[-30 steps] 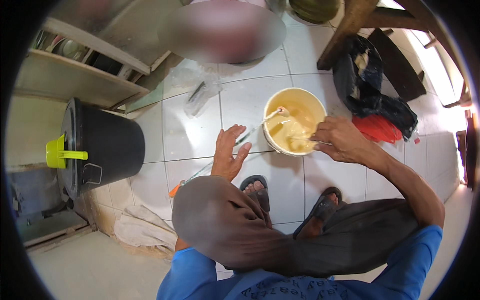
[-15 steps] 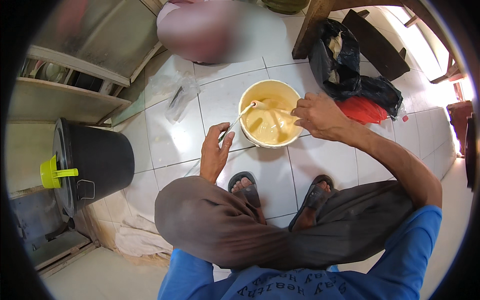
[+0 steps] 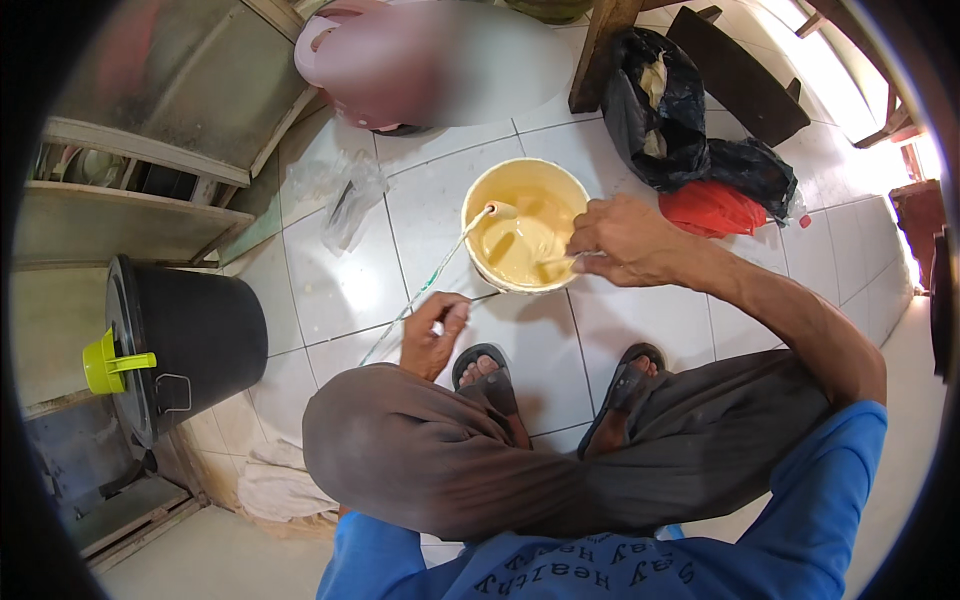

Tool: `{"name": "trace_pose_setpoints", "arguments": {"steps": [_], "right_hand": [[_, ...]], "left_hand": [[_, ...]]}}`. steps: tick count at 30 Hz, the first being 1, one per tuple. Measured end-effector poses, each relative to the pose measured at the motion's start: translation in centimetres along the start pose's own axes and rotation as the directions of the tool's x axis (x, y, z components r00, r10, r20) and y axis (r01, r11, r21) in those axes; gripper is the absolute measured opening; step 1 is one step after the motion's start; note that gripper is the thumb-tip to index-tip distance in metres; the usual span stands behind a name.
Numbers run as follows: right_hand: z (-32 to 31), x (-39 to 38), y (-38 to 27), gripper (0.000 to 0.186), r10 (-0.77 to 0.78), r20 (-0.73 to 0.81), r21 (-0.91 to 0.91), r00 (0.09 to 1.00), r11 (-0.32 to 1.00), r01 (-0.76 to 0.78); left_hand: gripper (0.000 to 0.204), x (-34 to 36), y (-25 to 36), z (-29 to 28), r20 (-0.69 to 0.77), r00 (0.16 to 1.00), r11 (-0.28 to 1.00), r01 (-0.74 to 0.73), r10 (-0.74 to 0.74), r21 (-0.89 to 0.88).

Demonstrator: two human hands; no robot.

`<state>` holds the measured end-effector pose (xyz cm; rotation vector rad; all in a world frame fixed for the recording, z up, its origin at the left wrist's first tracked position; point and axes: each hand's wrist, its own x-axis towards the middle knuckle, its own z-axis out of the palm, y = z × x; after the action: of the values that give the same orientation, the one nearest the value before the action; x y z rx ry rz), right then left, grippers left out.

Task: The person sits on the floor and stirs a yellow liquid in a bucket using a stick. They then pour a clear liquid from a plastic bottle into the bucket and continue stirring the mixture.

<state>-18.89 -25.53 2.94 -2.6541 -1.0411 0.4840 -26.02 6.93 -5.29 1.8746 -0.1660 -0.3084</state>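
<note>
A round cream bucket [image 3: 473, 180] of pale yellow paint [image 3: 522, 240] stands on the tiled floor before my feet. A small paint roller [image 3: 440, 268] leans over its left rim, the roller head inside and the thin white-and-green handle slanting down to the left. Just right of that handle, my left hand [image 3: 430, 340] is closed, thumb and forefinger curled together, with nothing visible in it. My right hand [image 3: 630, 242] is over the right rim, gripping a pale, paint-coated stick [image 3: 555, 268] whose lower end is in the paint. Its fingers hide the upper end.
A black lidded bin [image 3: 205, 335] with a lime-green dipper [image 3: 108, 362] stands left, beside cabinets. Clear plastic [image 3: 350, 205] lies left of the bucket. Black bags [image 3: 655, 115] and a red bag [image 3: 712, 208] lie right, near a dark wooden piece [image 3: 745, 75]. A pinkish object [image 3: 370, 75] sits at the back.
My left hand has let go of the roller handle and drawn back toward my knee. The stick in my right hand has moved lower in the paint.
</note>
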Motion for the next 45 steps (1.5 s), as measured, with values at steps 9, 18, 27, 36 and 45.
{"name": "trace_pose_setpoints", "arguments": {"steps": [9,18,27,36,45], "right_hand": [[-0.3,0.2,-0.3,0.022,0.064,0.015,0.016,0.998,0.998,-0.064],[-1.4,1.0,-1.0,0.025,0.075,0.113,-0.108,0.991,0.992,-0.062],[-1.2,0.5,0.0,0.024,0.062,0.029,-0.092,0.998,0.994,-0.059],[-0.6,0.4,0.8,0.026,-0.009,-0.078,-0.156,0.997,0.988,-0.004],[-1.2,-0.6,0.9,0.027,-0.002,-0.145,-0.021,0.990,1.000,-0.001]], "left_hand": [[0.033,3.8,1.7,-0.4,-0.207,0.931,0.884,-0.191,0.301,0.428],[0.061,7.6,0.0,0.0,0.009,0.982,0.977,0.187,-0.188,0.100],[0.062,9.3,1.5,-0.4,0.092,0.955,0.958,0.284,-0.282,-0.020],[0.061,9.3,0.4,0.0,0.065,0.965,0.959,0.259,-0.253,-0.118],[0.054,7.9,3.3,1.8,0.000,0.980,0.970,0.199,-0.201,-0.143]]}}
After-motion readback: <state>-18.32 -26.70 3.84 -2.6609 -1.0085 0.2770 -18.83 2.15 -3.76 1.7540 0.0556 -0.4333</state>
